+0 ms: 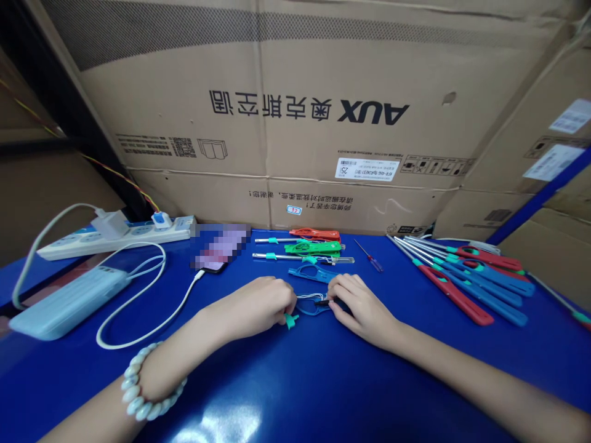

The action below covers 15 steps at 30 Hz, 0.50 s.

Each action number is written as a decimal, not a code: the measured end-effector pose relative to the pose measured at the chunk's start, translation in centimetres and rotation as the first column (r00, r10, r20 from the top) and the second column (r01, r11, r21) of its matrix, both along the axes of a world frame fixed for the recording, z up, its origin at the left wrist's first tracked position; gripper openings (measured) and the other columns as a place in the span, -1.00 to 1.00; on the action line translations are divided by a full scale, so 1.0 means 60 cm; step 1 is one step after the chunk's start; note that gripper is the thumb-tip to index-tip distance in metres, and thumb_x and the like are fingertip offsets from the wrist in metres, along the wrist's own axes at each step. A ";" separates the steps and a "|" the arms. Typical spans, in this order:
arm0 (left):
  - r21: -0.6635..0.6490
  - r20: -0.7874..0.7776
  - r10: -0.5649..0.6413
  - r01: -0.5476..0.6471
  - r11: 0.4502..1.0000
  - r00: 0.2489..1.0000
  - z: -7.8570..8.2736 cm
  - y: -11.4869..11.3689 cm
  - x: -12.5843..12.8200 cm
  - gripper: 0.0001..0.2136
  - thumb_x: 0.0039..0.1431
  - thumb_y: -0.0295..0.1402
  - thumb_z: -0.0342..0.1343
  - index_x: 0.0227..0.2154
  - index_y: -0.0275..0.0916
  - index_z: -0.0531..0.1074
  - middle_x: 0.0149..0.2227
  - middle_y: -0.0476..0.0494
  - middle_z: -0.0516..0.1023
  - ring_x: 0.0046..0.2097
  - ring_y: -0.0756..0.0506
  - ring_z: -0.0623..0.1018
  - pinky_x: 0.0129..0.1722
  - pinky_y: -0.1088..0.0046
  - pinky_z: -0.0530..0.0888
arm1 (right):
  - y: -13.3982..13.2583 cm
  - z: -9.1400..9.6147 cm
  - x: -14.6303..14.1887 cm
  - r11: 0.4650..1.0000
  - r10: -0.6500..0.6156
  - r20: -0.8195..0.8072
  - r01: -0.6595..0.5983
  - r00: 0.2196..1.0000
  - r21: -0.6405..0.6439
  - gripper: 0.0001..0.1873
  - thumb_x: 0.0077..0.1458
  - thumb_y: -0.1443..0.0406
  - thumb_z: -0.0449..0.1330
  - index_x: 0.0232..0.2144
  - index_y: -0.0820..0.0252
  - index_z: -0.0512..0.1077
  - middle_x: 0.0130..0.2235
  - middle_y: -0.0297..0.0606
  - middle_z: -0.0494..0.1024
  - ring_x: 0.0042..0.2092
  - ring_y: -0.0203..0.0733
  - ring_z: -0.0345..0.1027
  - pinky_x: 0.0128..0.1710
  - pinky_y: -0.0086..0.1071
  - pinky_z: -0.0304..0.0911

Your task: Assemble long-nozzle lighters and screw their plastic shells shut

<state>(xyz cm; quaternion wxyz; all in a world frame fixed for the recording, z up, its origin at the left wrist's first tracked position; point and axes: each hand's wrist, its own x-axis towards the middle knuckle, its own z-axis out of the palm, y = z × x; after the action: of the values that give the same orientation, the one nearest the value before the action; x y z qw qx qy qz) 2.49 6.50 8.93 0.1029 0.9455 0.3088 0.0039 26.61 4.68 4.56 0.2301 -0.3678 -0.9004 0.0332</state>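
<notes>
My left hand, with a pale bead bracelet on its wrist, is closed around one end of a small blue lighter body; a teal collar pokes out below the fingers. Fingers pinched, my right hand grips the other end of the same piece, where thin wires show. Both hands rest on the blue table. Just beyond them lies another blue lighter shell.
Red and green long-nosed lighters and a small screwdriver lie behind. A pile of lighters sits right. At left lie a phone, power bank, cable and power strip. Cardboard boxes wall the back.
</notes>
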 end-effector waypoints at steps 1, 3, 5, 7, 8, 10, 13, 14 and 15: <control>0.007 0.017 -0.005 0.005 1.000 1.000 0.001 0.001 0.002 -0.89 0.02 -0.59 0.18 -0.46 -0.24 0.48 -0.40 -0.03 0.55 -0.35 -0.05 0.52 -0.39 0.50 0.31 | 0.000 -0.002 0.000 1.000 -0.001 -0.012 0.001 1.000 -0.004 -0.91 0.21 0.39 0.00 -0.34 0.17 0.26 -0.25 -0.22 0.40 -0.23 -0.17 0.24 -0.22 -0.29 0.11; 0.039 0.067 -0.010 0.007 0.999 0.998 0.003 0.003 0.007 -0.91 0.08 -0.57 0.16 -0.42 -0.26 0.47 -0.36 -0.05 0.54 -0.31 -0.05 0.52 -0.33 0.50 0.34 | 0.001 -0.005 0.001 1.000 -0.002 -0.028 0.002 1.000 -0.006 -0.91 0.21 0.39 0.00 -0.35 0.17 0.26 -0.25 -0.22 0.40 -0.23 -0.17 0.24 -0.22 -0.28 0.11; 0.086 0.114 -0.003 -0.007 0.996 0.993 0.002 0.004 0.013 -0.92 0.13 -0.55 0.12 -0.39 -0.27 0.46 -0.35 -0.06 0.52 -0.29 -0.05 0.51 -0.29 0.49 0.35 | 0.001 -0.006 0.001 1.000 0.000 -0.037 0.000 0.999 -0.005 -0.91 0.21 0.39 0.00 -0.35 0.17 0.26 -0.26 -0.22 0.40 -0.22 -0.17 0.25 -0.21 -0.28 0.11; 0.131 0.127 0.014 -0.031 0.991 0.992 -0.002 0.005 0.020 -0.93 0.15 -0.54 0.10 -0.38 -0.28 0.46 -0.35 -0.07 0.50 -0.29 -0.05 0.49 -0.29 0.48 0.35 | 0.000 -0.006 0.001 1.000 0.000 -0.041 0.000 0.999 -0.002 -0.90 0.22 0.39 -0.01 -0.35 0.17 0.26 -0.27 -0.22 0.41 -0.23 -0.17 0.25 -0.22 -0.28 0.11; 0.154 0.123 0.022 -0.041 0.987 0.992 -0.004 0.005 0.023 -0.93 0.16 -0.54 0.10 -0.37 -0.29 0.45 -0.35 -0.07 0.50 -0.29 -0.06 0.49 -0.30 0.47 0.34 | -0.001 -0.006 0.001 1.000 -0.002 -0.042 0.002 0.999 0.002 -0.90 0.22 0.39 -0.01 -0.35 0.17 0.27 -0.27 -0.22 0.41 -0.23 -0.17 0.25 -0.22 -0.28 0.10; 0.198 0.114 0.024 -0.047 0.979 0.993 -0.011 0.005 0.027 -0.94 0.17 -0.52 0.10 -0.37 -0.29 0.46 -0.35 -0.08 0.49 -0.30 -0.07 0.47 -0.30 0.46 0.34 | -0.001 -0.005 0.000 1.000 -0.007 -0.045 0.007 0.999 0.011 -0.89 0.23 0.39 -0.01 -0.35 0.17 0.27 -0.26 -0.21 0.41 -0.22 -0.17 0.25 -0.22 -0.28 0.10; 0.230 0.117 0.013 -0.040 0.972 0.993 -0.020 0.006 0.031 -0.92 0.20 -0.50 0.08 -0.35 -0.29 0.47 -0.35 -0.09 0.48 -0.30 -0.06 0.46 -0.29 0.45 0.33 | -0.001 -0.005 -0.001 1.000 -0.011 -0.049 0.012 0.999 0.026 -0.89 0.23 0.38 -0.01 -0.34 0.17 0.27 -0.24 -0.21 0.41 -0.21 -0.18 0.25 -0.22 -0.29 0.11; 0.230 0.120 0.009 -0.036 0.973 0.993 -0.022 0.006 0.031 -0.92 0.20 -0.49 0.08 -0.35 -0.29 0.47 -0.34 -0.09 0.47 -0.30 -0.06 0.46 -0.28 0.44 0.33 | -0.001 -0.005 -0.002 0.999 -0.012 -0.049 0.013 0.999 0.029 -0.89 0.23 0.38 -0.01 -0.34 0.17 0.28 -0.24 -0.21 0.41 -0.20 -0.18 0.25 -0.21 -0.29 0.11; 0.226 0.120 0.006 -0.034 0.974 0.993 -0.023 0.006 0.032 -0.92 0.21 -0.49 0.08 -0.34 -0.29 0.47 -0.34 -0.10 0.47 -0.29 -0.06 0.46 -0.27 0.43 0.33 | -0.001 -0.005 -0.002 0.999 -0.011 -0.049 0.012 0.999 0.031 -0.90 0.23 0.38 0.00 -0.34 0.17 0.28 -0.23 -0.21 0.41 -0.20 -0.18 0.25 -0.21 -0.29 0.12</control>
<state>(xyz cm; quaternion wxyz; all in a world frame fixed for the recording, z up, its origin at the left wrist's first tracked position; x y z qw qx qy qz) 4.39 6.86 7.57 0.0119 0.9460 0.3092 0.0964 26.50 4.59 4.25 0.2578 -0.3685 -0.8928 0.0267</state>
